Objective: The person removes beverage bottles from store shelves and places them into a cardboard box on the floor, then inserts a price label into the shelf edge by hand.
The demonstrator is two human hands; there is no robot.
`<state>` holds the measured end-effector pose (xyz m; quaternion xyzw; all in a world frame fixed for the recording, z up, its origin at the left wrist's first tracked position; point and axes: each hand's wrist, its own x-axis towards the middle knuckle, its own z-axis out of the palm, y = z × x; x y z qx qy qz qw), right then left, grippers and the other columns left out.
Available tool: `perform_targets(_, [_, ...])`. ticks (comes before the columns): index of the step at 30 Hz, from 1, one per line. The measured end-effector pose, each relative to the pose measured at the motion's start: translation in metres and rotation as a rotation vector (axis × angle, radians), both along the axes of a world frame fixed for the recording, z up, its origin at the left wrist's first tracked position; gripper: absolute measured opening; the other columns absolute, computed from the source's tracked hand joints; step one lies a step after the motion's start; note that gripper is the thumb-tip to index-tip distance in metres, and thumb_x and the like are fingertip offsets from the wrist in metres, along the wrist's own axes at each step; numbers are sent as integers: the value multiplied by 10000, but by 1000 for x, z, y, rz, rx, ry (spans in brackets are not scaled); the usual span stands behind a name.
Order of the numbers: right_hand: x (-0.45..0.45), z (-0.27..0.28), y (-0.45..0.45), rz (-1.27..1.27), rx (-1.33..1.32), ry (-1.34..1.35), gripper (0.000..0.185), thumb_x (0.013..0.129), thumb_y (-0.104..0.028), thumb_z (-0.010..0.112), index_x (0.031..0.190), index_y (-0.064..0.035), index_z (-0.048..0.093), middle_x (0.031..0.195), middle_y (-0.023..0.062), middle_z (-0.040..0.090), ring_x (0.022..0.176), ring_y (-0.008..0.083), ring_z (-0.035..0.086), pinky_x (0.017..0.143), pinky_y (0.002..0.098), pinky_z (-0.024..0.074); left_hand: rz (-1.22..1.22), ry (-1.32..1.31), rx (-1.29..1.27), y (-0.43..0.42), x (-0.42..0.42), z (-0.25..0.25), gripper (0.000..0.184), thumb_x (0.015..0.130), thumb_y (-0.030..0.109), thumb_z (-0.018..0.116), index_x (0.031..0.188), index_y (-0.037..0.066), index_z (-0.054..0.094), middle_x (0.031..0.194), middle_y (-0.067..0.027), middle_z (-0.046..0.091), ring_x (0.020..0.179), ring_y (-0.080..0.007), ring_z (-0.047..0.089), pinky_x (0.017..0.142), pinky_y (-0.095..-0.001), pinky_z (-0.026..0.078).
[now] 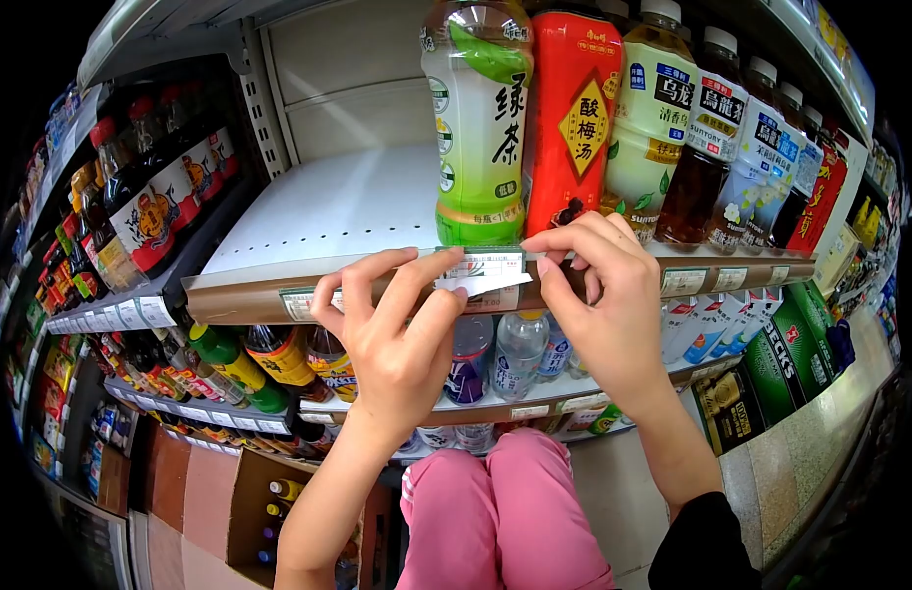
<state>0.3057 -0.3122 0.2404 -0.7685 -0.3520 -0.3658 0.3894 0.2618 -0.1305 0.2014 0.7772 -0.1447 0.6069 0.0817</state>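
Observation:
A printed price label [480, 265] with a white paper edge [495, 283] angled below it is at the brown front rail [377, 287] of the upper shelf. My left hand [402, 329] has its index fingertip at the label's top left and its thumb at the left end of the white paper. My right hand [608, 295] has index finger and thumb drawn together at the right end of the clear label holder [515, 254]; their exact contact is partly hidden. Directly behind stands a green tea bottle [480, 128], beside a red plum drink bottle [572, 118].
Several tea bottles [652, 128] line the shelf to the right. Dark sauce bottles [166, 197] stand at left. Below are water bottles [520, 359] and cartons [716, 324]. A cardboard box [241, 501] with bottles sits on the floor, near a green beer case [795, 344].

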Motion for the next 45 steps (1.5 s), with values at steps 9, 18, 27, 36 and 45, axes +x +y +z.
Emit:
perform_targets(9, [0, -1, -1, -31, -19, -11, 141, 735, 13, 659, 872, -19, 670, 792, 89, 604, 786, 267, 552, 701, 385, 463, 9, 27, -5, -1, -2, 3, 101, 731, 104, 709, 754, 126, 613, 1039, 59, 698, 1030, -220, 573, 929, -472, 258])
perform_targets(18, [-1, -2, 1, -68, -12, -66, 119, 750, 14, 662, 866, -15, 666, 794, 89, 600, 795, 275, 554, 707, 395, 468, 18, 33, 0, -2, -3, 4, 95, 722, 100, 702, 763, 135, 623, 1050, 56, 692, 1037, -221, 571, 931, -478, 260])
perform_targets(27, [-3, 5, 2, 39, 10, 85, 84, 781, -34, 686, 848, -21, 637, 748, 89, 577, 753, 269, 557, 675, 375, 460, 15, 40, -6, -1, -3, 4, 105, 719, 93, 711, 761, 133, 623, 1064, 54, 702, 1044, -225, 573, 940, -473, 261])
perform_targets(36, [-3, 18, 4, 50, -142, 268, 132, 803, -145, 735, 830, -21, 695, 677, 108, 622, 629, 285, 618, 597, 411, 465, -2, -4, -11, -1, -1, -1, 120, 732, 97, 726, 738, 128, 610, 1098, 46, 715, 1039, -224, 582, 950, -446, 265])
perform_targets(45, [5, 17, 6, 28, -164, 162, 136, 773, -150, 762, 791, -34, 694, 731, 113, 651, 702, 309, 649, 636, 414, 478, 26, -55, -15, 0, 0, -7, 111, 759, 148, 726, 734, 151, 617, 1091, 48, 723, 1042, -210, 584, 962, -434, 269])
